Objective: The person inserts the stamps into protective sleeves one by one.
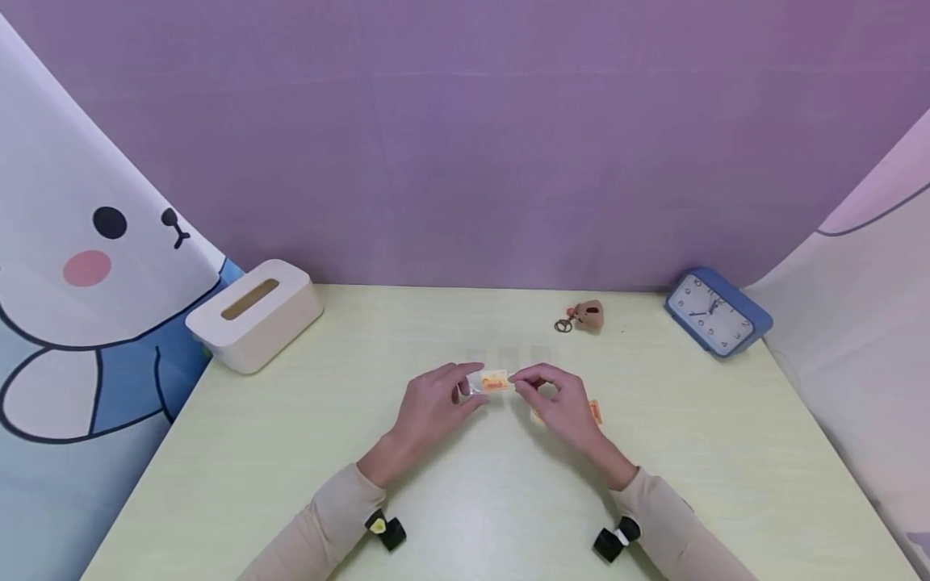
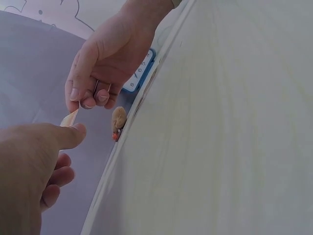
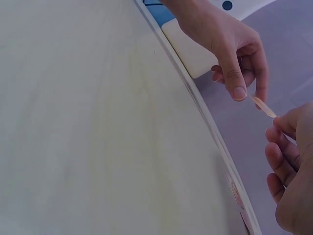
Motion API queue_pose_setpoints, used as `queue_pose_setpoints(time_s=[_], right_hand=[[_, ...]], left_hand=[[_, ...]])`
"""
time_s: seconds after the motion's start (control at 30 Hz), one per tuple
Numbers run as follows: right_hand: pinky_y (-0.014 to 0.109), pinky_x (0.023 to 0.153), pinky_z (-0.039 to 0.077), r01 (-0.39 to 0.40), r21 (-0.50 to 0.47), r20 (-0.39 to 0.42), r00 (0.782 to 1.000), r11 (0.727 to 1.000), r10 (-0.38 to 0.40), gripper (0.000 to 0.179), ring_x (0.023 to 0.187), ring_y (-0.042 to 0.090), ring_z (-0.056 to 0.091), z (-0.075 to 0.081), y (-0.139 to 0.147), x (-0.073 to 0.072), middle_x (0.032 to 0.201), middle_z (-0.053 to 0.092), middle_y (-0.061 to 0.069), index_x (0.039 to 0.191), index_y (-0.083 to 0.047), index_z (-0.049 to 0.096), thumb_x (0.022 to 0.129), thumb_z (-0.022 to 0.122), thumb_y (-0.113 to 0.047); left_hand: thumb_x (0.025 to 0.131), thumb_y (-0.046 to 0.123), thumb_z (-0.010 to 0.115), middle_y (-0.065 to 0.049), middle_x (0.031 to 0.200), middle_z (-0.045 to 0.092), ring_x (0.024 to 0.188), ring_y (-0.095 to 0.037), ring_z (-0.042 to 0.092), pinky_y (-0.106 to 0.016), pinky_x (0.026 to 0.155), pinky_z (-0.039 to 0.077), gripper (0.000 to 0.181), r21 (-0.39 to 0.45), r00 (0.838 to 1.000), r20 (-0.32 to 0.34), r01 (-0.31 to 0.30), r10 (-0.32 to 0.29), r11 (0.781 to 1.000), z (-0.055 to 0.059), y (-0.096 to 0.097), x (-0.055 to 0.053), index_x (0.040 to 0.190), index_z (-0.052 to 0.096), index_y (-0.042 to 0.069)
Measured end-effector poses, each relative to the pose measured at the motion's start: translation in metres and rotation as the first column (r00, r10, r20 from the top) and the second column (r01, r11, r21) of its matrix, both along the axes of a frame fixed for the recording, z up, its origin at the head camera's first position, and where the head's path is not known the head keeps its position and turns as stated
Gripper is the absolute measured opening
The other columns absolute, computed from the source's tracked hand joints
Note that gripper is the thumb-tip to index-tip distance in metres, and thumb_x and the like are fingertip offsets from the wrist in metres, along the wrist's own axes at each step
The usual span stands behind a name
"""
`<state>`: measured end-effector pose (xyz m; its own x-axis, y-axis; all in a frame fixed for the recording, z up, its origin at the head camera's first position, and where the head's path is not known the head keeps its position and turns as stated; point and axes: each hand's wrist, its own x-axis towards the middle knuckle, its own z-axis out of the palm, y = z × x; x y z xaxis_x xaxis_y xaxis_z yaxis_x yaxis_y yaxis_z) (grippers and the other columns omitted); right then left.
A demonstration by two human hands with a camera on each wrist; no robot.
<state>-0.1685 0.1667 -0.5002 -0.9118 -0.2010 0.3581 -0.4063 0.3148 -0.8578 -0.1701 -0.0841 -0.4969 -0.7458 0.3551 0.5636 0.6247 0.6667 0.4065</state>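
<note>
Between the two hands is a small flat packet with a whitish face and orange print, clear at its left end. My left hand pinches that left end between thumb and fingers. The thumb and forefinger of my right hand pinch its right edge. In both wrist views the strip is seen nearly edge-on, raised off the table. Partly hidden under the right hand lies another orange-printed packet. Behind the hands, faint pale squares show on the tabletop; what they are I cannot tell.
A white tissue box stands at the back left of the table. At the back right is a blue clock. A brown keychain pouch with metal rings lies beyond the right hand. Purple cloth hangs behind.
</note>
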Motion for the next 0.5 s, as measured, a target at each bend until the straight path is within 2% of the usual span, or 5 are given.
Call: queue_pose_setpoints(time_s=[0.5], right_hand=[[0.029, 0.080, 0.056, -0.013, -0.007, 0.016, 1.000, 1.000, 0.013, 0.011, 0.090, 0.012, 0.068, 0.0002, -0.0042, 0.0032, 0.098, 0.079, 0.004, 0.109, -0.009, 0.084, 0.103, 0.078, -0.003]], left_hand=[[0.084, 0.025, 0.100, 0.005, 0.080, 0.068, 0.066, -0.008, 0.063, -0.023, 0.062, 0.052, 0.048, 0.003, 1.000, -0.007, 0.015, -0.015, 1.000, 0.0008, 0.0020, 0.0015, 0.125, 0.081, 0.009]])
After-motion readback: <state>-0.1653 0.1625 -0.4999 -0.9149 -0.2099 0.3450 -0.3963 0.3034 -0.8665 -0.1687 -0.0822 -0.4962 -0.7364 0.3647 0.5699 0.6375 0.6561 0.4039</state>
